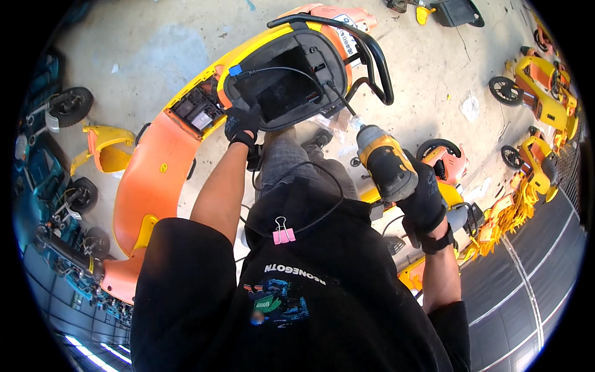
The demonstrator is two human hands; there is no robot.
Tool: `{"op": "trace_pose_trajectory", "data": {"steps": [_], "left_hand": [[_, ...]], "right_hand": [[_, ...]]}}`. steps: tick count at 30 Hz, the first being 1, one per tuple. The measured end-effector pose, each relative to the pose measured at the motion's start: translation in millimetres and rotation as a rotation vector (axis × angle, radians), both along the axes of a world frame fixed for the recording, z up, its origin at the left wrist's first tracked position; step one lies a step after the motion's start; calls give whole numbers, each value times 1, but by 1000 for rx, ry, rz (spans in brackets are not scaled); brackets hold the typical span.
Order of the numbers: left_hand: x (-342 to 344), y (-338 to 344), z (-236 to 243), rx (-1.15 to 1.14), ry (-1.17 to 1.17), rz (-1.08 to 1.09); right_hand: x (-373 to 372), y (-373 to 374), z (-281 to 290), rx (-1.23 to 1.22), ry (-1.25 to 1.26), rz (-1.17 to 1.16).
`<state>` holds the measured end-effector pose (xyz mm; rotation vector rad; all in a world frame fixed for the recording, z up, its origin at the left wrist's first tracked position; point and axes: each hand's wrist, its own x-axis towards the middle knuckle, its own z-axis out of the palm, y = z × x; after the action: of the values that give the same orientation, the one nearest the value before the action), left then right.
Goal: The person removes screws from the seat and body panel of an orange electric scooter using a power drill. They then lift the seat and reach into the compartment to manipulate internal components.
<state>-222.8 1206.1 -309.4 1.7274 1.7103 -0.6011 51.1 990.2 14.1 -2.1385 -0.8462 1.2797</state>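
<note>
An orange and yellow electric scooter (158, 161) stands in front of me and to my left, its under-seat compartment (238, 93) uncovered. My left hand (242, 124), in a black glove, is closed at the compartment's near rim; dark fingers blend into the dark plastic. A cable with a blue connector (235, 70) lies across the compartment. In my right hand (426, 195), also gloved, is a yellow and black power screwdriver (387, 162), gripped by its handle. Its long bit (343, 99) slants toward the compartment's right end, where contact is hard to make out.
A black tubular rack (381, 68) curves around the scooter's rear. Yellow body panels (111, 149) lie on the floor at left. Teal scooters (46, 155) line the left edge; partly stripped yellow scooters (539, 93) stand at right. A black cable (338, 180) loops before my shirt.
</note>
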Motion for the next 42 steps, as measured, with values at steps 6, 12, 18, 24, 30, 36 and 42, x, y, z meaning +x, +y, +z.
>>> {"op": "trace_pose_trajectory", "data": {"steps": [6,12,18,24,30,36,42], "left_hand": [[16,-1,26,22,7,35],[12,-3,18,89,-8,3],[8,2,14,-3,-29,-5],[-3,3,-4,-14,-28,-50],[-4,9,-2,-102,-72,-16],[11,8,25,-20,-66,6],[23,50,68,-182,-196,-379]], "right_hand": [[6,-11,-14,68,-79,73],[4,-9,-10,145,-533,487],[-3,-18,-14,14,-72,102],[-6,-14,-22,178,-348,302],[-10,-15,-18,98,-479,378],[-12,-17,-16,193,-394,302],[-13,-17,-9,105,-379,294]]}}
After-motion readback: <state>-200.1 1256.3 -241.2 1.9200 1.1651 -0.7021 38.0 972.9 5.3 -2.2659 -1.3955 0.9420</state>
